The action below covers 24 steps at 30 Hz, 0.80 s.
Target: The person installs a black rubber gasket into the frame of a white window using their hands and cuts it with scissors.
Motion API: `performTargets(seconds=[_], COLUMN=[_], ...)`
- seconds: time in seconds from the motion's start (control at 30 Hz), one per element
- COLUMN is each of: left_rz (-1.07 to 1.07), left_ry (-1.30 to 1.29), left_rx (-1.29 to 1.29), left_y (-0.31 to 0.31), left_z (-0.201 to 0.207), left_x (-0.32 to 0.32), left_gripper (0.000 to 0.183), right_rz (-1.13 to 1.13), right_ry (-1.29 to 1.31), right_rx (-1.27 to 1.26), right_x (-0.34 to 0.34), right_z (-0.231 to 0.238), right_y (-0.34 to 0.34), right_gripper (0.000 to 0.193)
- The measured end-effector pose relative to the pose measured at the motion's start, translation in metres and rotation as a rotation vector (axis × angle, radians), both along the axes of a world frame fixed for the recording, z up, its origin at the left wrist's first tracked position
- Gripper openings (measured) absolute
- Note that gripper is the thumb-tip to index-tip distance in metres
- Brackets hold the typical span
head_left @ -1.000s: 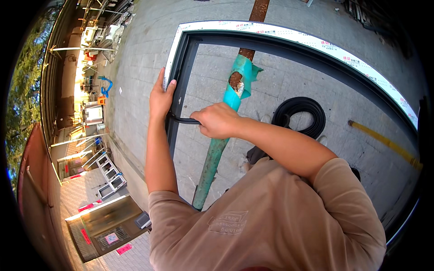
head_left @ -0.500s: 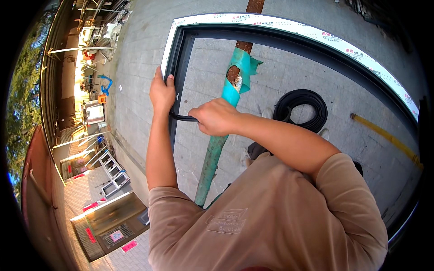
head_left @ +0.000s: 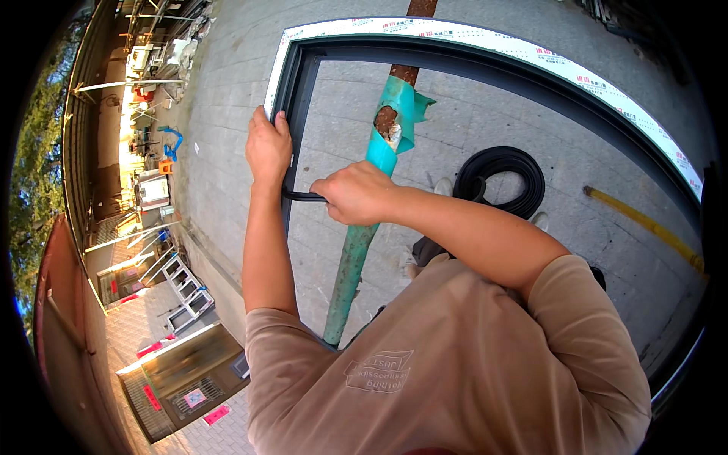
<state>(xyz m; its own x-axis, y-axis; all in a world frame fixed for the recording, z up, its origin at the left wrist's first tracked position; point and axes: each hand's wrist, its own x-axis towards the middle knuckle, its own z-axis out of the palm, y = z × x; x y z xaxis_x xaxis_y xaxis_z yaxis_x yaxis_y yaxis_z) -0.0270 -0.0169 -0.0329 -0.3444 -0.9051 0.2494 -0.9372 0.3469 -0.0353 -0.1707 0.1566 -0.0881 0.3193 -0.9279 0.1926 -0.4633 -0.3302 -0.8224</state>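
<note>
My left hand is wrapped around the left side of a dark grey window or door frame, its thumb on the inner edge. White printed film covers the frame's outer face. In a closed grip, my right hand holds a black rubber strip, just inside that same side. From the right fingers the strip runs left to the frame, just below my left hand, where its further course is hidden. A coil of the same-looking black strip lies near my feet.
Beneath the frame passes a rusty pipe wrapped in torn green tape. A yellow bar lies at the right on the grey paving. Far left are a metal ladder, an orange stool and clutter along a building.
The whole view has shifted slightly. Both hands keep their grips, and the strip looks almost the same against the frame.
</note>
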Motion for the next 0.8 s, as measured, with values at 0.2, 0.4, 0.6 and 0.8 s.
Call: performTargets(seconds=[0.2,0.4,0.6,0.8], left_rz=[-0.028,-0.125,-0.003,0.042], left_ry=[0.047,0.221,0.100,0.064], left_rx=[0.068,0.390,0.281,0.188], left_y=[-0.005,-0.004,0.013,0.018], left_z=[0.005,0.028,0.022,0.009], left_x=[0.005,0.033,0.032,0.027], left_gripper=[0.049,0.065,0.064,0.064], right_rz=[0.001,-0.009,-0.006,-0.015], right_ry=[-0.010,-0.042,0.036,0.053], right_rx=[0.010,0.026,0.012,0.003], right_x=[-0.001,-0.001,0.000,-0.001], right_z=[0.003,0.006,0.004,0.005], right_y=[0.000,0.000,-0.002,-0.002], right_gripper=[0.023,0.020,0.040,0.040])
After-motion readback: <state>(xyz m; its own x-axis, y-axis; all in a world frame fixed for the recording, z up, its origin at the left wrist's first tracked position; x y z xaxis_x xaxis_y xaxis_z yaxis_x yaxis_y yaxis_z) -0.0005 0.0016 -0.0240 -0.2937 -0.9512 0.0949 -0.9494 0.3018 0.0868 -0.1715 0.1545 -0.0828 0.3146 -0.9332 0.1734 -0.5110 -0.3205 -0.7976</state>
